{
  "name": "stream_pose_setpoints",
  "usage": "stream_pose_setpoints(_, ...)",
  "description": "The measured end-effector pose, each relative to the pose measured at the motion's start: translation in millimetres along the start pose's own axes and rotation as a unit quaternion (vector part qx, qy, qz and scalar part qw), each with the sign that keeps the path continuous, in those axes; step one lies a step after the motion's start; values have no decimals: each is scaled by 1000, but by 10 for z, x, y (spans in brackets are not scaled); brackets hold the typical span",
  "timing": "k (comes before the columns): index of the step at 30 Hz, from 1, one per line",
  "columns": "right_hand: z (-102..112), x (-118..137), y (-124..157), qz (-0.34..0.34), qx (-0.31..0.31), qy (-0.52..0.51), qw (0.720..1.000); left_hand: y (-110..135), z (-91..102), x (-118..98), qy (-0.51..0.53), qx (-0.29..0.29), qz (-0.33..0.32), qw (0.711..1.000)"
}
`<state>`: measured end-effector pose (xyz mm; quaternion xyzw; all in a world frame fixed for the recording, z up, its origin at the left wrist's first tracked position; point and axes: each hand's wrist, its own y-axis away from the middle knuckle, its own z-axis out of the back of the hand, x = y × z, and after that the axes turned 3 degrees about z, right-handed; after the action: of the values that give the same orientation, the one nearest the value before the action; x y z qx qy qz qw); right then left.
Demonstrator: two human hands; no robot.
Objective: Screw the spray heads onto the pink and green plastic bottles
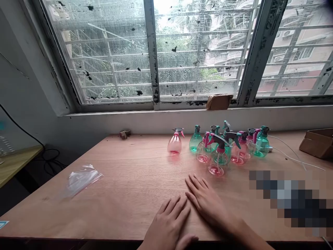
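Note:
My left hand (170, 222) lies on the wooden table (117, 208) near its front edge, fingers stretched out and holding nothing. Just to the right and a little farther forward, my right hand (205, 199) rests flat on the wood, also holding nothing. Beyond the right hand stands a cluster of pink and green clear spray bottles; the closest is a pink-based spray bottle (216, 168). A pink spray bottle (174, 144) stands apart to the left of the group, with a green spray bottle (196, 142) between it and the others. Some bottles at the back are partly hidden.
A clear plastic bag (83, 178) lies on the left. At the right are a cardboard box (318, 144), a thin white cable (299, 160) and a pixelated patch. A roll of tape (125, 134) sits near the back edge, and a brown block (219, 102) on the windowsill.

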<state>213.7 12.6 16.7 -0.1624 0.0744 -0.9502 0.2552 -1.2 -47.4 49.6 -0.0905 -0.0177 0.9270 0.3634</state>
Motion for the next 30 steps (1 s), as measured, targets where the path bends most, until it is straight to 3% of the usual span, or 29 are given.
stream_pose_setpoints(4,-14,-91,433,-2,22,-2,1000,128,15,175,-42,-2,55,998)
stream_pose_setpoints(7,29,-172,577,-15,32,-5,999,200,61,256,-52,-6,79,996)
stream_pose_setpoints(14,161,-107,558,-23,75,-3,997,206,57,266,-56,-5,79,995)
stream_pose_setpoints(24,23,-206,585,-8,21,-16,1000,202,59,253,-39,-9,87,995)
stream_pose_setpoints(30,1,-209,585,-9,21,-27,999,210,154,265,8,4,78,997)
